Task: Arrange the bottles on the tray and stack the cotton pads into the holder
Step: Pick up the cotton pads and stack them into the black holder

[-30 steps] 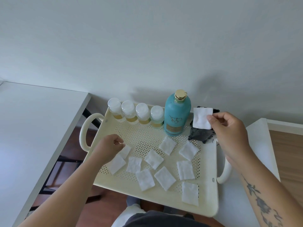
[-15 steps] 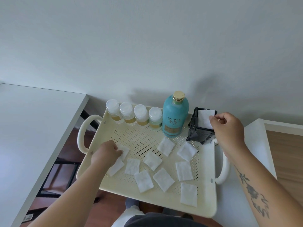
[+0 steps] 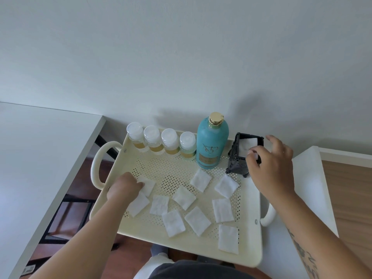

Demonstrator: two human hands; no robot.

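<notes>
The right hand (image 3: 270,164), fingers spread apart, is hovering over the black holder (image 3: 240,156) at far right of the tray (image 3: 249,228). The left hand (image 3: 124,187) is pinching a cotton pad (image 3: 148,185) at near left. The teal bottle (image 3: 211,141) is bearing an illegible gold script label.

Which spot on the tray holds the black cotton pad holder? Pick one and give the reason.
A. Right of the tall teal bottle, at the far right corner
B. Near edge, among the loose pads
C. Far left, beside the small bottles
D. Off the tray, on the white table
A: the black holder stands just right of the teal bottle at the tray's far right corner, with the right hand at it.
</notes>
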